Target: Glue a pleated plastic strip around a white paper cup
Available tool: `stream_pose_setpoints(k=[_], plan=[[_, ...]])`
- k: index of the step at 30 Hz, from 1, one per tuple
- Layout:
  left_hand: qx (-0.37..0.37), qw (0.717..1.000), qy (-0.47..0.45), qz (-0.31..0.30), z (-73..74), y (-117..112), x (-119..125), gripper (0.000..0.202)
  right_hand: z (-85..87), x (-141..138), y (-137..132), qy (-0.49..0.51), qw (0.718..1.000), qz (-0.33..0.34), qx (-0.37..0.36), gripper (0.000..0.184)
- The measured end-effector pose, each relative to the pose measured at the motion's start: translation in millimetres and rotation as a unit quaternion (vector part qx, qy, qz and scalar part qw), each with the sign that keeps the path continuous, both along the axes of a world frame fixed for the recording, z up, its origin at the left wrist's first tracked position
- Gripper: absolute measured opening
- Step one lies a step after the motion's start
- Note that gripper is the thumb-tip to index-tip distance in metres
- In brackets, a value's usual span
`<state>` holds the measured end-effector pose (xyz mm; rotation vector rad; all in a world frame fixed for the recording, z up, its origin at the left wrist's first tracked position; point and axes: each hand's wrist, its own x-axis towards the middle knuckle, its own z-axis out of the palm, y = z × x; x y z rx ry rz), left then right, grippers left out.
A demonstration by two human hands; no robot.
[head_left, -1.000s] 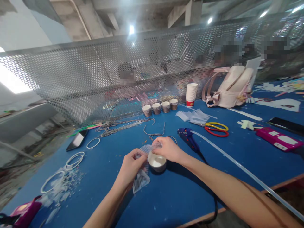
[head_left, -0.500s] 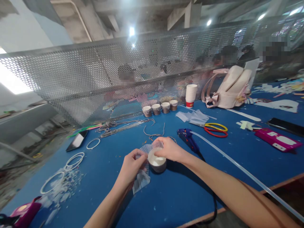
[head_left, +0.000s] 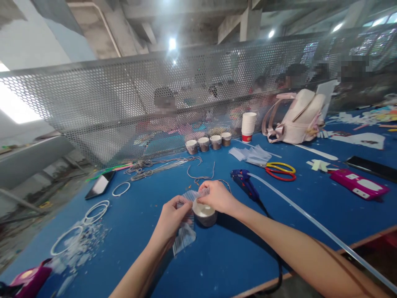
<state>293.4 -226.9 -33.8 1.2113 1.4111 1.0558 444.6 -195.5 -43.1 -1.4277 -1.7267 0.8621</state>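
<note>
A small cup [head_left: 205,216] with a white inside and a grey-brown outside stands on the blue table. Along its left and far rim runs a sheer, striped strip of fabric [head_left: 185,238], whose loose end hangs toward me. My left hand [head_left: 174,215] pinches this strip just left of the cup. Over the far rim, my right hand [head_left: 217,198] has thumb and fingers closed on the fabric there, its thumb at the cup's mouth. Right of the cup lies a blue glue gun [head_left: 245,184] with a long clear glue stick [head_left: 304,213] in its back.
Several similar cups [head_left: 204,144] line the back beside stacked paper cups [head_left: 248,127] and a backpack [head_left: 302,120]. Scissors [head_left: 281,170] lie by folded sheer fabric [head_left: 251,155]. Grey cord [head_left: 149,167], white rings [head_left: 96,212] and scraps [head_left: 83,248] lie left. A perforated metal screen [head_left: 108,103] stands behind.
My right hand has shifted slightly left and up along the cup's rim, its thumb drawing back from inside the cup toward the fabric. My left hand keeps its pinch almost in place.
</note>
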Motion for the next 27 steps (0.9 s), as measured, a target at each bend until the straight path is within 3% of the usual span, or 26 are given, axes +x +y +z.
stream_pose_setpoints(k=[5, 12, 20, 27], plan=[[0.006, 1.000, 0.006, 0.002, -0.2, -0.9, 1.2, 0.025, -1.5, -0.7, 1.4, 0.013, 1.000, 0.010, -0.010, 0.016], [-0.004, 1.000, 0.006, -0.007, -0.2, -1.3, -0.3, 0.024, 1.1, 19.8, -1.5, 0.080, 0.991, 0.084, -0.067, 0.042], [-0.022, 1.000, -0.003, -0.007, 0.4, -0.8, -5.4, 0.026, 2.4, 45.4, -3.1, 0.132, 0.981, 0.113, -0.083, 0.014], [-0.044, 0.997, -0.038, -0.054, 3.3, -0.3, -18.8, 0.034, 11.3, 48.3, -11.9, 0.047, 0.988, 0.123, -0.085, 0.023]])
